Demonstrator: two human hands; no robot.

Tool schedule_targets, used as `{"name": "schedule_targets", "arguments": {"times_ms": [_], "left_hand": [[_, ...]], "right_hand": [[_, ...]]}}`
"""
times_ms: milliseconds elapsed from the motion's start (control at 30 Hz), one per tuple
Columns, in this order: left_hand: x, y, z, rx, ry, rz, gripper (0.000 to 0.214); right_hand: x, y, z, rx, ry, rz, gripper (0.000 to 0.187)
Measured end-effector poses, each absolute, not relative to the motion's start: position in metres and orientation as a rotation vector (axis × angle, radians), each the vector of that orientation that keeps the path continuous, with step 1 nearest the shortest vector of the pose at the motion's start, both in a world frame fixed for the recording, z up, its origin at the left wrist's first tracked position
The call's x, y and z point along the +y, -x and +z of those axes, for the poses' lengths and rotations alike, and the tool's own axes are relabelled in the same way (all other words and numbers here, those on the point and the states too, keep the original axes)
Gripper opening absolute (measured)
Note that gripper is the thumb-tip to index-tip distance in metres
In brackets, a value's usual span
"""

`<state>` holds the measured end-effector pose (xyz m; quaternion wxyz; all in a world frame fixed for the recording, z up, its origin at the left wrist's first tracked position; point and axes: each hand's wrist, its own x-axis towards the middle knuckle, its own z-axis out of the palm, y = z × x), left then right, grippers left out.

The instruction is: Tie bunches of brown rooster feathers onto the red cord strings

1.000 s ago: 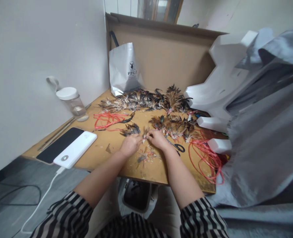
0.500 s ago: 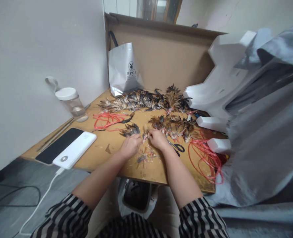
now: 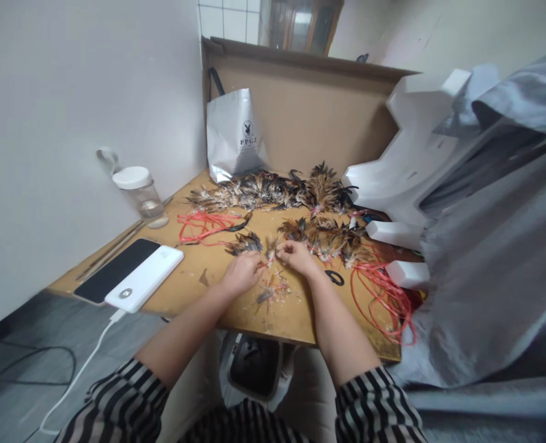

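Note:
A small brown feather bunch [image 3: 271, 245] stands between my hands, with a bit of red string [image 3: 269, 263] at its lower end. My left hand [image 3: 244, 271] is closed at the bunch's left, its fingertips pinching the red string. On the other side my right hand [image 3: 298, 256] is closed, thumb and fingertips together by the bunch; what they hold is too small to make out. Dark feathers [image 3: 245, 243] lie just beyond my left hand. Scissors, with one black handle loop [image 3: 334, 278] showing, lie partly hidden by my right forearm.
Feather bunches [image 3: 328, 237] lie right of centre, with a long feather row [image 3: 263, 189] behind. Red string coils [image 3: 378, 295] hang over the right edge; more red string [image 3: 203, 226] lies left. A phone [image 3: 120, 271], white power bank [image 3: 146, 280], jar [image 3: 138, 191] and silver bag [image 3: 231, 135] stand around.
My right hand has shifted slightly right, with its fingers lifted a little, and its wrist now covers more of the scissors. My left hand stays by the bunch. The view has tilted slightly.

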<state>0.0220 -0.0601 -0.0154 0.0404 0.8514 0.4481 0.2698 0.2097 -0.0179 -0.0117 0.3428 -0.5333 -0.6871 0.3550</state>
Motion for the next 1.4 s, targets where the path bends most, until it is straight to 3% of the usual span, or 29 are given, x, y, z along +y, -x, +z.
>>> {"name": "schedule_targets", "arguments": {"times_ms": [100, 433, 567, 667, 800, 967, 1400], "left_hand": [[-0.064, -0.028, -0.007, 1.507, -2.524, 0.882, 0.024], [-0.052, -0.074, 0.011, 1.823, -2.403, 0.296, 0.021], [-0.034, -0.063, 0.007, 1.763, -2.139, 0.546, 0.012], [-0.023, -0.055, 0.01, 1.418, -1.62, 0.888, 0.01], [-0.013, -0.054, 0.018, 0.852, -1.045, 1.086, 0.018], [-0.01, -0.06, 0.009, 0.597, -0.825, 1.094, 0.02], [-0.018, -0.061, -0.002, 0.648, -0.871, 1.035, 0.024]], "right_hand": [[-0.012, -0.213, -0.012, -1.459, 1.244, 1.042, 0.031], [-0.008, -0.221, -0.004, -1.234, 1.286, 0.876, 0.024], [-0.01, -0.22, 0.001, -1.182, 1.256, 0.9, 0.025], [-0.014, -0.217, 0.008, -1.059, 1.199, 1.018, 0.028], [-0.02, -0.214, 0.016, -0.92, 1.075, 1.316, 0.031], [-0.022, -0.212, 0.018, -0.849, 0.905, 1.605, 0.029], [-0.025, -0.201, 0.014, -0.921, 0.904, 1.636, 0.027]]}}
